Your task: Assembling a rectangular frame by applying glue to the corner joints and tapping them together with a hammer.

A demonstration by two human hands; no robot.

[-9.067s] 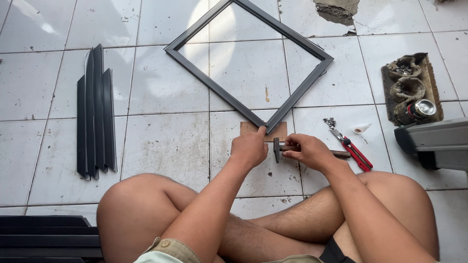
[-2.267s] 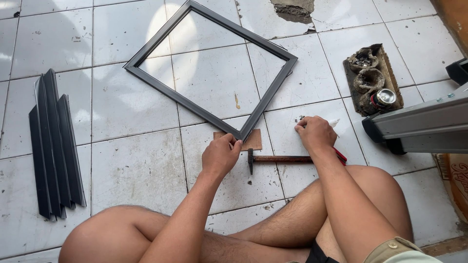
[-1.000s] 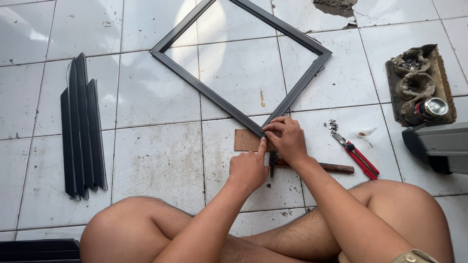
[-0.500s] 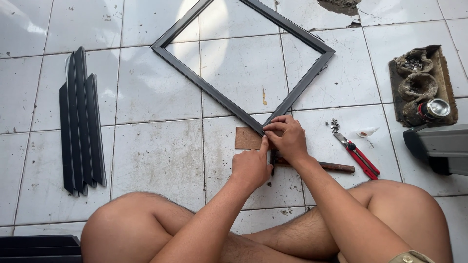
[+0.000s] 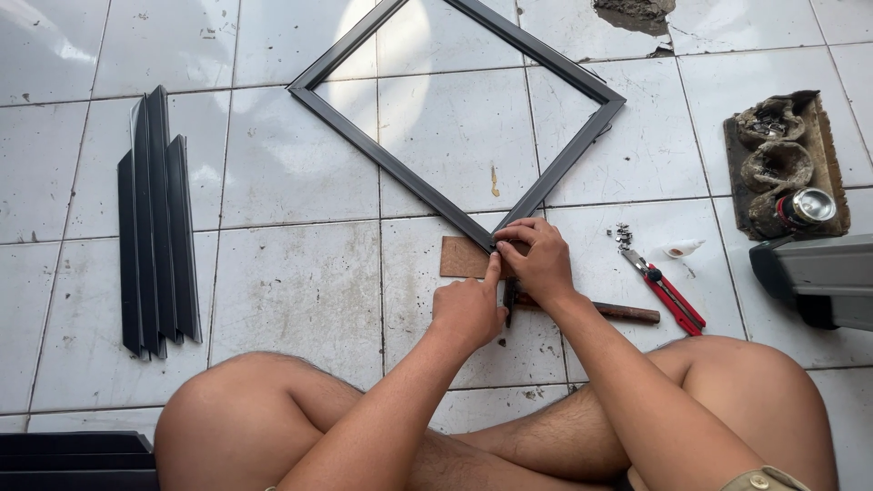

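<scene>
Lying at left, dark frame strips (image 5: 156,223) rest on the tiles. At centre, the left hand (image 5: 468,309), forefinger extended, and the right hand (image 5: 536,261), fingers pinched closed, press the dark square frame (image 5: 400,173) at its lower corner, over a brown pad (image 5: 462,258). Red pliers (image 5: 668,295) lie at right.

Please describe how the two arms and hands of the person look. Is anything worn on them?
Both arms are bare to above the elbow: no sleeves, gloves, watch or rings show. The left hand and right hand are bare too. Only some khaki cloth shows at the bottom edge.
</scene>
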